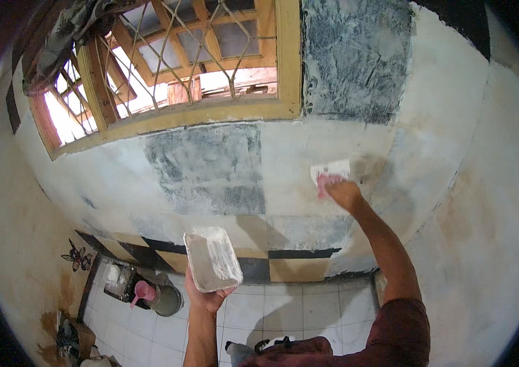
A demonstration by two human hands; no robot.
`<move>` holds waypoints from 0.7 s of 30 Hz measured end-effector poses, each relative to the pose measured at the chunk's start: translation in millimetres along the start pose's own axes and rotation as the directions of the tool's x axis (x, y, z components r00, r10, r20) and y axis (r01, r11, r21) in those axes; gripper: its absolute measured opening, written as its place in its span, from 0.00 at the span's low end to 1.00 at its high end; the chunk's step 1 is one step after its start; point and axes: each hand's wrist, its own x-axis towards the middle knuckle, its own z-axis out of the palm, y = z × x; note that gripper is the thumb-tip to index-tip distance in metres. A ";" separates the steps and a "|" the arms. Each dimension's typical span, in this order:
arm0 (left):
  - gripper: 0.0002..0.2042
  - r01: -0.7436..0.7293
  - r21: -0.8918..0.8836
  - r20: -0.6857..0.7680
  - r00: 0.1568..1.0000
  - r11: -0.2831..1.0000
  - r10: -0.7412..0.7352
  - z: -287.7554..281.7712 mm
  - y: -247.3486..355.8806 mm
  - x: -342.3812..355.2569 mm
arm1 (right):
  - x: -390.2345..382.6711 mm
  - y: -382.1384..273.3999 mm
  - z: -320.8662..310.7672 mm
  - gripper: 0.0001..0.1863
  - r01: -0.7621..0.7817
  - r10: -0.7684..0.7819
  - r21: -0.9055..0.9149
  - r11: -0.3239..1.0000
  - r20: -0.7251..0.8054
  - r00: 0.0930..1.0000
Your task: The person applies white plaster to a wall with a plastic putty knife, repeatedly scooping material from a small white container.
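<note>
My left hand [205,298] is wrapped round the underside of a white rectangular tub [231,258], its walls smeared with pale putty. The tub is tilted so its inside shows. Out to the right, my right hand [346,194] grips a putty spreader with a wide white blade [334,167] and a pinkish-red grip [327,180]. The blade lies at the wall [293,150], on a pale coated area. Whether its edge presses on the surface is hard to make out. Dark squares with thin streaky white coating [207,165] show left of the spreader.
A yellow-framed window [290,61] with a metal grille is above left. Below the wall run black and tan tiles [299,269]. On the white tiled floor [284,303] stand a bucket [168,301] and a pink dipper [144,291]. Clutter [76,339] sits in the lower left corner.
</note>
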 end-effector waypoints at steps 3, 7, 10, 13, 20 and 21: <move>0.32 -0.008 -0.015 -0.024 1.000 1.000 0.007 3.6 -1.2 -2.9 | -13.1 -4.0 -12.6 0.07 0.060 -0.053 0.053 0.997 -0.135 0.989; 0.33 -0.008 0.028 0.033 0.999 1.000 0.007 4.5 -3.6 0.9 | 13.2 31.2 -44.8 0.07 -0.171 0.200 0.115 0.979 -0.342 0.918; 0.33 0.026 0.033 0.053 0.998 0.999 -0.028 5.3 -11.6 4.2 | -10.3 65.9 -18.8 0.05 -0.086 0.089 0.026 0.996 -0.315 0.945; 0.33 0.008 0.023 0.112 0.994 1.000 -0.011 8.7 -5.8 5.6 | -55.8 43.2 19.0 0.05 0.048 -0.041 0.029 0.998 -0.211 0.977; 0.33 -0.003 0.019 0.088 0.996 1.000 0.002 4.3 -8.5 -1.3 | -17.0 71.3 -66.4 0.13 -0.222 0.168 -0.136 0.966 -0.324 0.931; 0.33 0.006 0.014 0.111 0.994 1.000 -0.008 7.4 -12.1 0.7 | -13.2 87.5 -61.5 0.15 -0.316 0.253 -0.131 0.940 -0.355 0.900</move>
